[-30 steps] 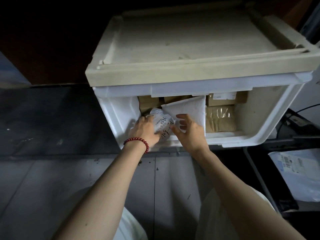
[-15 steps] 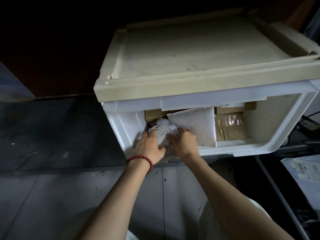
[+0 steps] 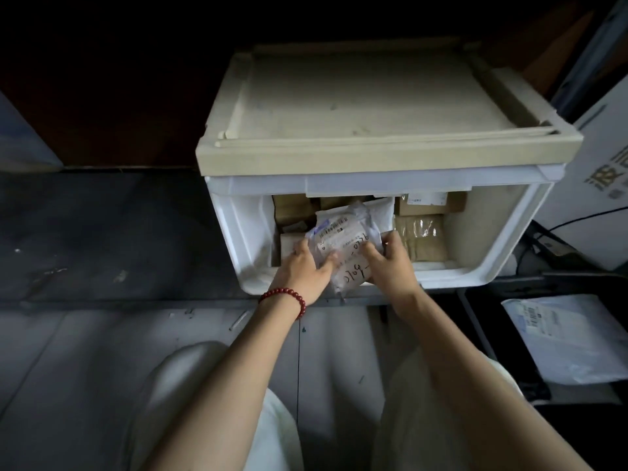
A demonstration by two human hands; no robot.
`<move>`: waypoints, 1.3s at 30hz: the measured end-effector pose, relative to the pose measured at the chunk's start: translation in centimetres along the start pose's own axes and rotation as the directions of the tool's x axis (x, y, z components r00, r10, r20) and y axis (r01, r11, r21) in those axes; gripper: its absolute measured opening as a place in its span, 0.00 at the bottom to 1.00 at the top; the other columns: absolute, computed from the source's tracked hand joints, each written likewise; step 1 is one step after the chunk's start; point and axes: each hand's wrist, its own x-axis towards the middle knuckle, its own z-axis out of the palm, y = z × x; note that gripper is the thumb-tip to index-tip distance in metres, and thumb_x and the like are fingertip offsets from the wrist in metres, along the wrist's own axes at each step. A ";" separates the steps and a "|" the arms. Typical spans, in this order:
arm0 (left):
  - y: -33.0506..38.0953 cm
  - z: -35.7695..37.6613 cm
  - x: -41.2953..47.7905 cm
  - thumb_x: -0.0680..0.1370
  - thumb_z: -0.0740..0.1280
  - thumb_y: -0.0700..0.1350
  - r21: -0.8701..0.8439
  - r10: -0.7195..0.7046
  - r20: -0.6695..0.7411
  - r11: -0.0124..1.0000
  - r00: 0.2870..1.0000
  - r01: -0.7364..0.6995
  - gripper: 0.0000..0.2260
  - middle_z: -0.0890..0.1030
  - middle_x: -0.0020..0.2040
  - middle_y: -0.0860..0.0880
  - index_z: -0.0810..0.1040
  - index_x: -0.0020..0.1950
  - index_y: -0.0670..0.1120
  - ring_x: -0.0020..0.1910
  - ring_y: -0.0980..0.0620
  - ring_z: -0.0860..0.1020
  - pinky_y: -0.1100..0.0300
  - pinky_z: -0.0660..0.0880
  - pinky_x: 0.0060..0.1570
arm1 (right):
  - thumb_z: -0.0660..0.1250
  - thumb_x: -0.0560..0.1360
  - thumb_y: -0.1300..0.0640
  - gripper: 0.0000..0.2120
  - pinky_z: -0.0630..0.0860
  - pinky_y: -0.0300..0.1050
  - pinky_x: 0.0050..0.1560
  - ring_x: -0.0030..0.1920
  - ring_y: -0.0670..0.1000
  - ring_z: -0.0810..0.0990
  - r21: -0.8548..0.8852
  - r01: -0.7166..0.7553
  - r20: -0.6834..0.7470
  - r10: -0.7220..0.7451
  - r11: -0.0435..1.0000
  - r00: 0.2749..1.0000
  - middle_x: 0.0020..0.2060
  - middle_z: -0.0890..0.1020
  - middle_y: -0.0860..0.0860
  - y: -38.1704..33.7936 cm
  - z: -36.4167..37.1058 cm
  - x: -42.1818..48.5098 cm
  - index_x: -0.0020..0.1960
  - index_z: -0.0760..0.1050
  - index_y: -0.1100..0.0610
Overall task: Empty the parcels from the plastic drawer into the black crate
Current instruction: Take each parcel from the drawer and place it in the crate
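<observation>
**Both hands grip a white mailer at the drawer's mouth**

Nearest the camera, 2 knees in pale trousers (image 3: 217, 379) frame the grey floor (image 3: 85, 351). 2 bare forearms reach forward from here, the left one wearing a red bead bracelet (image 3: 282, 298) at the wrist.

The left hand (image 3: 307, 268) and the right hand (image 3: 392, 263) hold 1 crumpled white plastic mailer parcel (image 3: 346, 243) between them. The left fingers (image 3: 300, 249) curl round its left edge with the thumb lying on top. The right hand closes on its right edge, thumb also on top. The parcel bears a printed label and handwritten marks. It is tilted over the front lip of the white plastic drawer (image 3: 452, 277), partly inside and partly out.

Behind it, inside the drawer, lie a white padded envelope (image 3: 382, 212) and several brown cardboard parcels (image 3: 421, 239), some wrapped in clear tape.

To the right, low on the floor, stands the black crate (image 3: 482, 334), with 1 white poly bag with a barcode label (image 3: 571, 338) in it.

Above the drawer sits the unit's beige flat top (image 3: 373, 107). A white printed carton (image 3: 605, 185) stands at the far right.
</observation>
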 end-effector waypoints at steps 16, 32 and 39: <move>1.7 -2.3 -8.6 0.69 0.76 0.40 -0.680 0.000 0.204 0.720 0.979 0.142 0.16 0.83 0.55 0.48 0.78 0.54 0.49 0.54 0.49 0.81 0.46 0.77 0.57 | 0.72 0.73 0.58 0.19 0.83 0.50 0.45 0.49 0.53 0.85 0.190 -0.105 0.335 0.037 0.976 0.942 0.51 0.85 0.54 -0.3 -7.6 -7.8 0.62 0.73 0.56; 2.4 -1.0 -8.5 0.70 0.76 0.46 -0.660 -0.019 -0.188 0.743 0.982 -0.111 0.25 0.73 0.49 0.61 0.65 0.60 0.53 0.45 0.62 0.75 0.70 0.73 0.37 | 0.75 0.71 0.59 0.18 0.81 0.46 0.35 0.39 0.50 0.85 0.327 -0.049 0.136 0.005 0.944 0.991 0.41 0.86 0.51 0.1 -6.9 -7.3 0.55 0.69 0.51; 3.0 -2.3 -8.3 0.76 0.65 0.59 -0.815 -0.080 0.027 0.575 0.996 0.068 0.15 0.82 0.53 0.46 0.79 0.53 0.49 0.50 0.49 0.82 0.52 0.81 0.48 | 0.54 0.81 0.64 0.16 0.81 0.45 0.35 0.47 0.52 0.84 0.517 -0.205 0.226 0.098 0.831 0.969 0.52 0.83 0.53 -1.3 -7.0 -6.9 0.52 0.80 0.57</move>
